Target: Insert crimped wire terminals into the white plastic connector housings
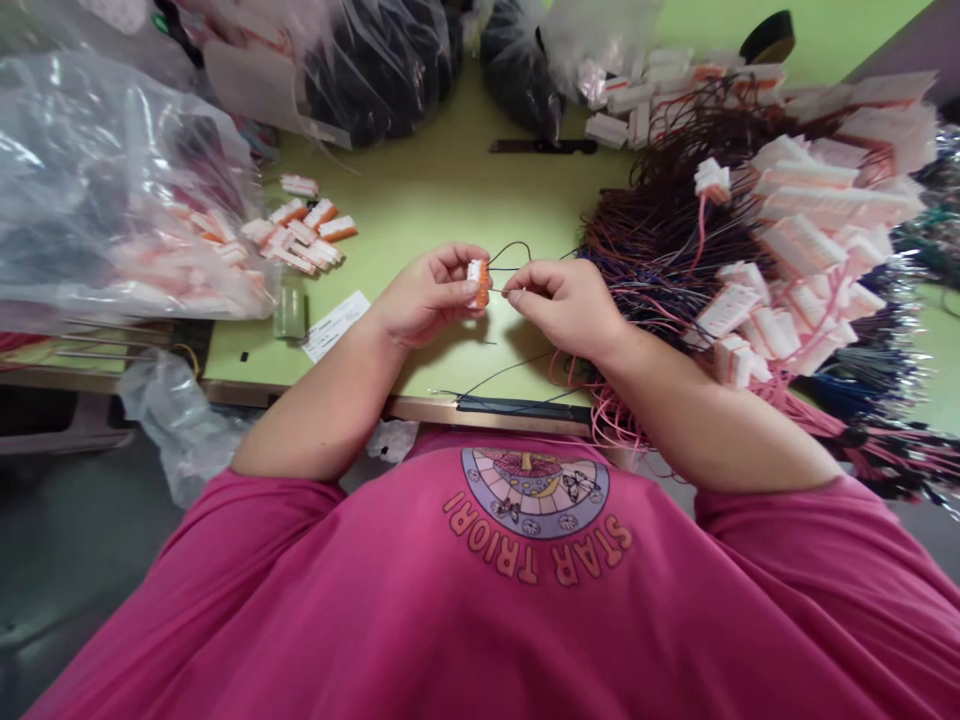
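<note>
One orange-and-white connector (478, 284), left of the wire heap (637, 235), gripped by the left hand (435, 292), thumb against fingers; one thin wire (498, 291), nearer that heap, pinched by the right hand (564, 302), fingertips together.

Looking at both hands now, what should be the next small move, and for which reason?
Perhaps the right hand should gently guide its pinched wire toward the connector. The left hand holds this connector with its orange side facing the right hand, and the wire lies close; whether it already enters, I cannot tell.
</note>
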The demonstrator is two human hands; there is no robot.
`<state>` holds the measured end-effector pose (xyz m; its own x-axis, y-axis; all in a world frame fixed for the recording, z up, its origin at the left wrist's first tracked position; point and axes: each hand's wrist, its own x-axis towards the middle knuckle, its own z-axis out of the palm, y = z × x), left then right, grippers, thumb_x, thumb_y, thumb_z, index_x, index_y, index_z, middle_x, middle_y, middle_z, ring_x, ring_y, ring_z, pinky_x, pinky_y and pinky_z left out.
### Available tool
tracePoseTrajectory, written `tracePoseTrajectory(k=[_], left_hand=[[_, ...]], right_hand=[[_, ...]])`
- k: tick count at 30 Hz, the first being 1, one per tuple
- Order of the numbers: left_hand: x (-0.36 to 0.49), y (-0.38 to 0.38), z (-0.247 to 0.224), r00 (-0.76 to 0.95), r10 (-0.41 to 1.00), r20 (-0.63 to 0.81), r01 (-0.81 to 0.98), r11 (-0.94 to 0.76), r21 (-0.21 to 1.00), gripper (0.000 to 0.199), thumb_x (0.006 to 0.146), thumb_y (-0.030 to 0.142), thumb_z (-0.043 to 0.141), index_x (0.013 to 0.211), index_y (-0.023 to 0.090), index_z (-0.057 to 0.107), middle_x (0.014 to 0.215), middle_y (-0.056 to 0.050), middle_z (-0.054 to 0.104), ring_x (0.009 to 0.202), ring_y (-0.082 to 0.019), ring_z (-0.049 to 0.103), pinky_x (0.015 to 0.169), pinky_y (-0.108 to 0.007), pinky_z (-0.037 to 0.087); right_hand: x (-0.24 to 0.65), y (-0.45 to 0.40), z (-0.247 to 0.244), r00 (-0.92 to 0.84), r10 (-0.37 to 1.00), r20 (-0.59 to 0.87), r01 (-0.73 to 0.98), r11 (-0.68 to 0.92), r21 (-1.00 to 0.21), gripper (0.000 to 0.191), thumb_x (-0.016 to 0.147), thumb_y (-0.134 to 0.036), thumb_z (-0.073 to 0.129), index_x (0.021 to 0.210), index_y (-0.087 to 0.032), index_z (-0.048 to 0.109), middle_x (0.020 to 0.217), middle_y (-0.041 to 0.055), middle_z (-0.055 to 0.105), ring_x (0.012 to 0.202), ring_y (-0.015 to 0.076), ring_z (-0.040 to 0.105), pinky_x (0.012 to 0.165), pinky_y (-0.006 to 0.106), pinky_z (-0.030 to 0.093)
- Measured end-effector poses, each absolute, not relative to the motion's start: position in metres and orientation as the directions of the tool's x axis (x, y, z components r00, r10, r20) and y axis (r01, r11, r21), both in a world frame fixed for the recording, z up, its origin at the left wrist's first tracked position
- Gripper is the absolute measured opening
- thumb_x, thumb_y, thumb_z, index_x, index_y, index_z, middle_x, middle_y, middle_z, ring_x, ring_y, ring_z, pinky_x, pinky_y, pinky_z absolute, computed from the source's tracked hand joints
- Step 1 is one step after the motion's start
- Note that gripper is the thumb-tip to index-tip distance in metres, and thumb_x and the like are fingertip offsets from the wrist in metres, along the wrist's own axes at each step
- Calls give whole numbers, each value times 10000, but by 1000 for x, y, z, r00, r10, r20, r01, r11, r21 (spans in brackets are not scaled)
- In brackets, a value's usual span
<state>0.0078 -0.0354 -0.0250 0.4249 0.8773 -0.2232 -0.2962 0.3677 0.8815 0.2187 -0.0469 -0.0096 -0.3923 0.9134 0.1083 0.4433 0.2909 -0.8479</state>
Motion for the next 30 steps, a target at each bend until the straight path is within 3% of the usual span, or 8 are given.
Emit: tracePoseTrajectory(k=[6, 15, 23, 30], left_hand=[[8, -36, -24, 432, 870, -238, -269, 376, 887, 539, 628, 244, 938, 1058, 166, 622, 778, 31, 685, 619, -90, 669, 614, -216, 590], [10, -37, -26, 421, 873, -248, -247, 373, 895, 578, 556, 285, 968, 1014, 173, 634, 759, 35, 682, 587, -87, 656, 603, -219, 588], [12, -37, -31, 382, 886, -264, -215, 363, 907, 514, 582, 265, 942, 985, 162, 641, 736, 26, 674, 559, -90, 640, 561, -224, 560], [10, -38, -29, 424, 865, -269, -232, 391, 891, 503, 572, 318, 963, 946, 148, 671, 709, 18, 669, 539, -97, 630, 537, -236, 547]], right_hand=[[218, -49, -13, -329, 929, 168, 646, 351, -678, 274, 900, -279, 546, 966, -181, 793, 833, 24, 741, 753, 154, 611, 726, 279, 418], [213, -54, -3, -368, 928, 50, 843, 356, -403, 339, 977, -303, 443, 1014, -183, 758, 968, 75, 760, 850, 208, 648, 745, 310, 372], [213, -54, -4, -440, 897, 50, 852, 434, -294, 331, 981, -284, 408, 911, -181, 714, 839, 66, 722, 737, 184, 578, 660, 310, 271], [212, -56, -1, -541, 840, 38, 810, 532, -247, 348, 1000, -277, 372, 895, -191, 693, 817, 72, 710, 754, 196, 592, 659, 324, 265]])
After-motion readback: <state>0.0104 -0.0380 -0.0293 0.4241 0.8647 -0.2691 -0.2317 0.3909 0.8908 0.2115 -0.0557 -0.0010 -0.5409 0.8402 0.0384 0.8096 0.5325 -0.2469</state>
